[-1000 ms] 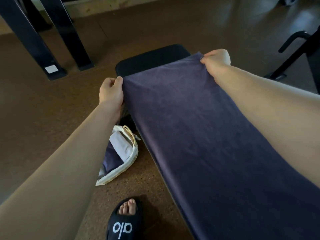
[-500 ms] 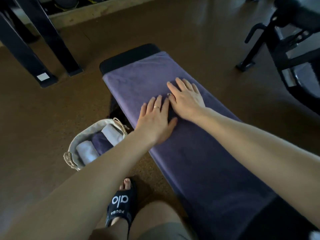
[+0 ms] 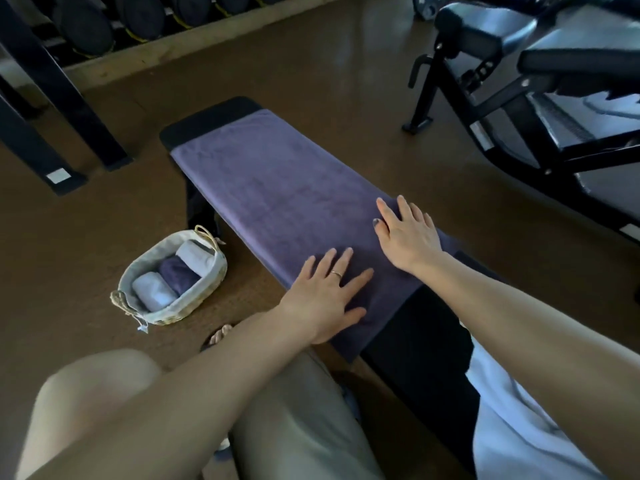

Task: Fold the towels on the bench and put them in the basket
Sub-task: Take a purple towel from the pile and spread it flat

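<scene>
Both hands, left [image 3: 323, 299] and right [image 3: 410, 233], press flat (fingers spread) on the purple towel [image 3: 277, 192] covering the black bench [image 3: 207, 117]

Bench [image 3: 207, 121]: runs from near right to far left across the floor [image 3: 311, 64]. Towel [image 3: 277, 195]: spread flat along the bench top, leaving the far end and a near stretch of the bench bare. Left hand [image 3: 325, 299]: flat on the near left part of the towel. Right hand [image 3: 408, 233]: flat on the towel's right side, just beyond the left hand. Second towel [image 3: 512, 427]: on the bench at near right, under the right forearm. Basket [image 3: 204, 289]: on the floor left of the bench, three rolled towels [image 3: 173, 275] side by side in it. Exercise machine [image 3: 519, 109]: far right. Frame legs [image 3: 65, 98]: far left, weights rack [image 3: 138, 15] behind them.
</scene>
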Motion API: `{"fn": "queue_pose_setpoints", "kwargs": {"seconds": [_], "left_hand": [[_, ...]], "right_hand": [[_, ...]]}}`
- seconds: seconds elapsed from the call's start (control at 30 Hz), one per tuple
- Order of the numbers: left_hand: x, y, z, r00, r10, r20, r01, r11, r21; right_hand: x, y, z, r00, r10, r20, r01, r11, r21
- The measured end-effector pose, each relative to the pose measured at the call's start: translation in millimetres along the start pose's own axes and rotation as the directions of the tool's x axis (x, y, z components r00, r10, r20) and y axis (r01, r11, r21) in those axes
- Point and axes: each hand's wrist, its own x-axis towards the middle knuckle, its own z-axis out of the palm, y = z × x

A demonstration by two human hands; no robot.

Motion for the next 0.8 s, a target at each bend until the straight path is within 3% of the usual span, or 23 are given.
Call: {"fn": "queue_pose_setpoints", "kwargs": {"seconds": [0.1, 0.23, 0.4, 0.5, 0.63, 0.7, 0.77, 0.8], "left_hand": [[-8.0, 21.3, 1.1, 0.99, 0.14, 0.031, -0.142, 0.986, 0.082], [-13.8, 38.5, 2.2, 0.972, 0.216, 0.089, -0.224, 0.97, 0.098], [-14.8, 34.7, -0.6, 0.992, 0.094, 0.082, -0.092, 0.995, -0.033], [-17.6, 34.4, 0.3, 0.998, 0.049, 0.037, -0.047, 0.997, -0.057], [-27.3, 43.2, 5.9, 0.991, 0.137, 0.001, -0.136, 0.985, 0.11], [-29.2, 41.6, 3.7, 0.982, 0.19, -0.008, -0.187, 0.972, 0.144], [-28.5, 36.6, -1.7, 0.973, 0.224, -0.049, -0.219, 0.971, 0.096], [-26.1, 33.7, -4.6, 0.97, 0.225, -0.092, -0.221, 0.974, 0.05]], "right_hand": [[-16.8, 15.7, -4.0, 0.996, 0.083, 0.04, -0.082, 0.996, -0.024], [-30.7, 26.8, -9.2, 0.985, 0.154, 0.08, -0.151, 0.988, -0.044], [-38.5, 29.5, -11.9, 0.982, 0.18, 0.053, -0.177, 0.983, -0.057], [-44.6, 29.4, -10.3, 0.992, 0.086, -0.097, -0.095, 0.992, -0.083], [-52.0, 31.2, 5.3, 0.996, -0.078, -0.047, 0.075, 0.995, -0.07], [-52.7, 39.4, 8.9, 0.999, 0.047, -0.013, -0.048, 0.997, -0.066], [-54.2, 41.6, 3.7, 0.974, 0.227, -0.003, -0.227, 0.971, -0.074], [-56.7, 37.7, 0.3, 0.968, 0.247, -0.036, -0.249, 0.964, -0.094]]}}
